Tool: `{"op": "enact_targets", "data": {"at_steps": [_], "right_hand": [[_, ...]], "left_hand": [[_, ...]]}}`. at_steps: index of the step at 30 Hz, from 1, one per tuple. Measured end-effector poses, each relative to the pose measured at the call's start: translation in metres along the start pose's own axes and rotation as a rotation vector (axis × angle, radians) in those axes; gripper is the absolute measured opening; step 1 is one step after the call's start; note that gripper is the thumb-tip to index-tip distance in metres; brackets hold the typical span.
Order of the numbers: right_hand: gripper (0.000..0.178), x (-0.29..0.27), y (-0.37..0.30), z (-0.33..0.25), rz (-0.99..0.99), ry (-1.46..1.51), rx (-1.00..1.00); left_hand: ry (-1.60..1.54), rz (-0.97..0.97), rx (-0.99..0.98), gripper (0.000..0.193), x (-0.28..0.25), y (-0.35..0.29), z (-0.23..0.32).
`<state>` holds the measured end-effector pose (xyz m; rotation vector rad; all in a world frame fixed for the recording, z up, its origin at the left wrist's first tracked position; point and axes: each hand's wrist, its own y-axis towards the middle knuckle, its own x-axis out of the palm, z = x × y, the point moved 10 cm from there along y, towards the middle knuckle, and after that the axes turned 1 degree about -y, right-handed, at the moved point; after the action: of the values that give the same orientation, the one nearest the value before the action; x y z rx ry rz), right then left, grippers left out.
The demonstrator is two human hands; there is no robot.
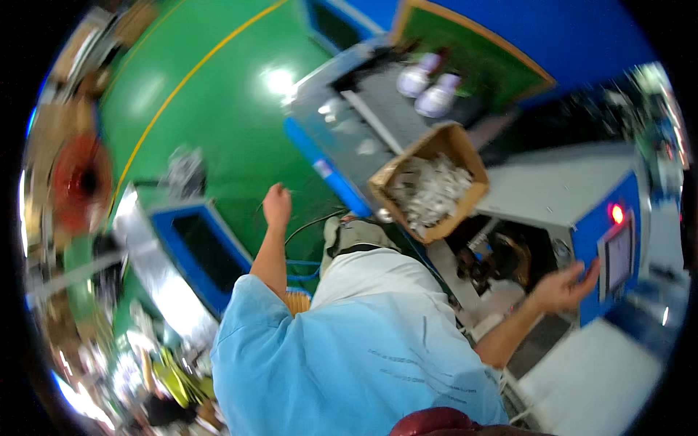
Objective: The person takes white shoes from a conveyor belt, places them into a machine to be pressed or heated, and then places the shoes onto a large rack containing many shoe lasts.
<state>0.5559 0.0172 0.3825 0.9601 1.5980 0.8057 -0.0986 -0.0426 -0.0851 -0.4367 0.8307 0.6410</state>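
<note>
My left hand (276,206) is held out over the green floor, its fingers curled together. Whatever it holds, if anything, is too small and blurred to make out. Off to the right, my right hand (566,288) is open, palm up, with its fingers apart. Its fingertips are beside a control screen (618,258) on the blue end of a machine; whether they touch it I cannot tell. A red lamp (617,214) glows above that screen. Left of the machine housing (552,185), a cardboard box (379,190) holds many small white pieces.
Two white-and-purple bottle-like things (436,98) stand on a grey worktop (356,138) ahead. A machine (200,240) with a dark window stands at the left, near a red round fan-like thing (80,182). Cables (313,221) lie on the floor by my feet.
</note>
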Motion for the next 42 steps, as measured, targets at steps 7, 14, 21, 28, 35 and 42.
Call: {"op": "enact_targets", "data": {"at_steps": [7, 14, 21, 28, 35, 42], "right_hand": [[0.047, 0.074, -0.001, 0.008, -0.075, -0.342, -0.125], [0.05, 0.074, -0.018, 0.019, -0.043, -0.512, -0.183], [0.056, 0.08, -0.027, 0.009, 0.016, -0.616, -0.33], [0.05, 0.075, -0.014, 0.018, -0.008, -0.432, -0.194], [0.055, 0.043, -0.019, -0.001, -0.129, 0.099, 0.125], [0.134, 0.059, -0.145, -0.056, -0.385, 1.206, 0.751]], "left_hand": [[-0.007, -0.735, 0.665, 0.05, 0.274, 0.064, 0.438], [-0.249, -0.595, 0.311, 0.082, 0.407, 0.125, 0.503], [-0.239, -0.449, 0.442, 0.064, 0.383, 0.125, 0.493], [-0.65, -0.881, 0.679, 0.069, 0.259, 0.041, 0.518], [-0.847, -1.183, 0.565, 0.072, 0.095, -0.079, 0.519], [-0.85, -1.673, 0.324, 0.112, 0.068, -0.261, 0.472]]}}
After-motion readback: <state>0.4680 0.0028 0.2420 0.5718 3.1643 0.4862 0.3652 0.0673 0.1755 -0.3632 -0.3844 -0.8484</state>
